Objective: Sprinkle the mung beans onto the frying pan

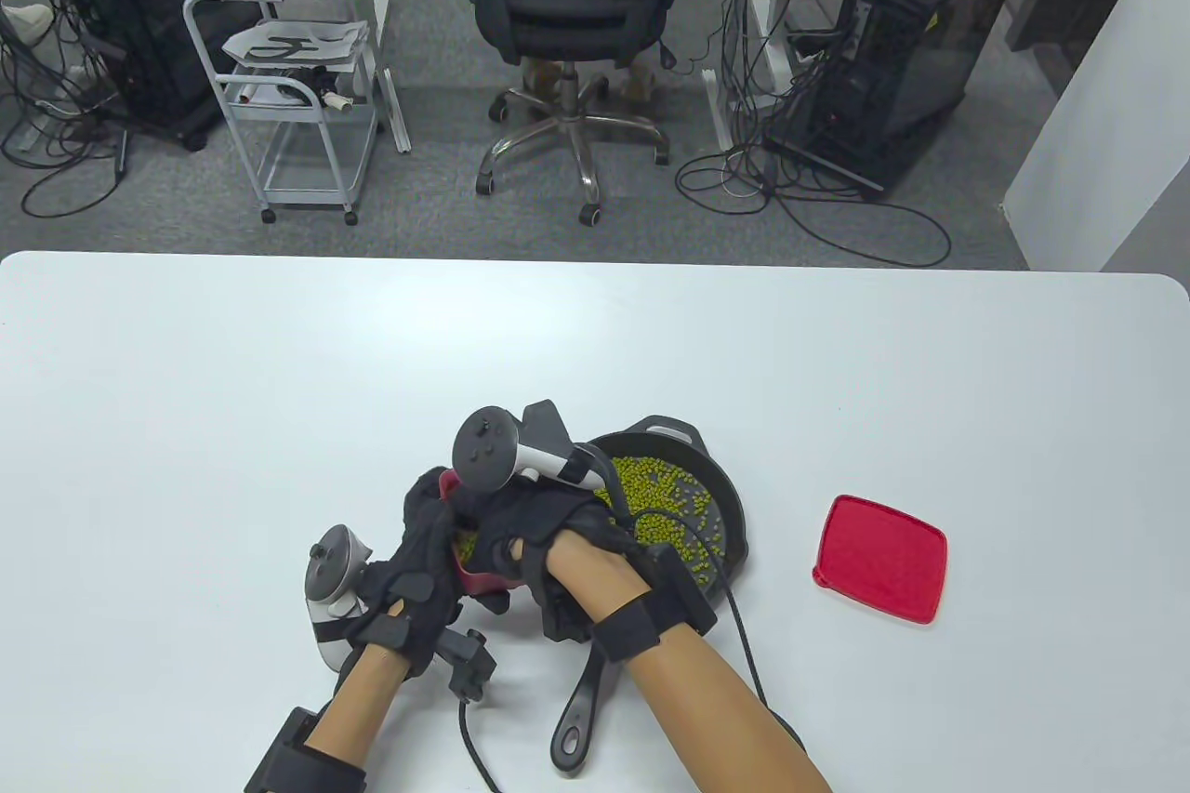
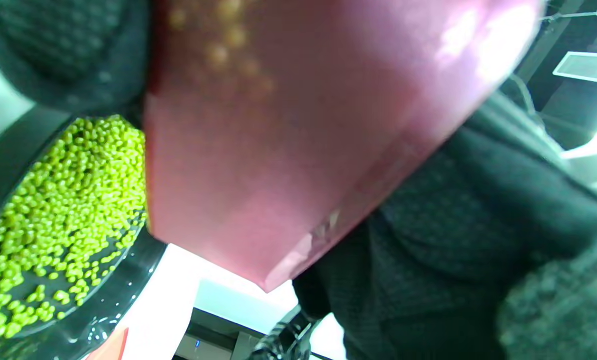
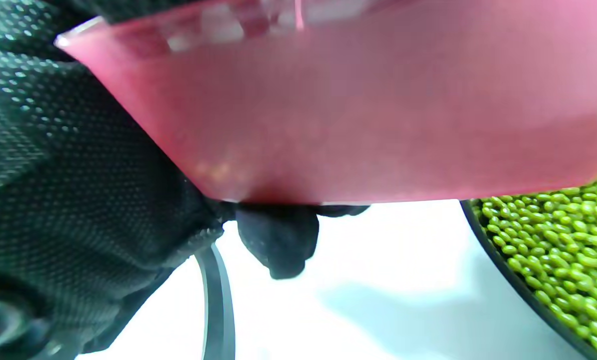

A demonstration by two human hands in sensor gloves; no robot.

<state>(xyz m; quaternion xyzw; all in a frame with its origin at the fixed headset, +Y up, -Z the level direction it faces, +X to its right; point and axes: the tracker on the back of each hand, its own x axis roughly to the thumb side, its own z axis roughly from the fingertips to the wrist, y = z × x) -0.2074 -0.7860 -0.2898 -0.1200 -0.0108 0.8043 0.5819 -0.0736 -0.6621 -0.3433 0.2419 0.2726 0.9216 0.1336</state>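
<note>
A black frying pan (image 1: 730,509) sits at the table's front middle, its handle (image 1: 581,719) pointing toward me. Green mung beans (image 1: 665,505) cover its bottom; they also show in the left wrist view (image 2: 63,210) and the right wrist view (image 3: 558,235). Both gloved hands hold a red plastic container (image 1: 469,572) at the pan's left edge. My left hand (image 1: 418,561) grips its left side, my right hand (image 1: 530,533) grips over its right side. Beans (image 1: 465,542) show inside it. The container fills the left wrist view (image 2: 298,130) and the right wrist view (image 3: 358,115), lifted off the table.
The container's red lid (image 1: 880,557) lies flat on the white table (image 1: 232,384) to the right of the pan. An office chair (image 1: 567,21), a cart (image 1: 297,86) and computer towers stand beyond the table's far edge.
</note>
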